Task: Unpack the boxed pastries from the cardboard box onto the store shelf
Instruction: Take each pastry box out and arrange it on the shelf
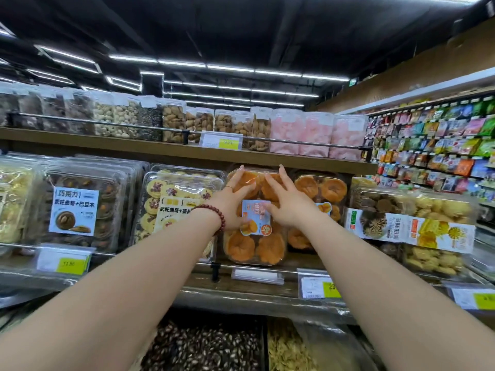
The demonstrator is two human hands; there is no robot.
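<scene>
A clear plastic box of orange pastries (254,245) stands on edge on the middle shelf (241,286), its blue and orange label facing me. My left hand (235,199), with a red bead bracelet at the wrist, lies flat against the box's upper left face, fingers reaching its top edge. Pressed on the label and the upper right face is my right hand (285,202), fingers spread. Another box of the same orange pastries (321,194) stands just to the right. The cardboard box is out of view.
Boxes of chocolate cookies (80,207) and jam cookies (171,199) stand to the left, mixed cookie boxes (409,231) to the right. The upper shelf (187,149) holds jars of nuts and pink snacks. Bulk seed bins (203,346) sit below. Price tags (318,287) line the shelf rail.
</scene>
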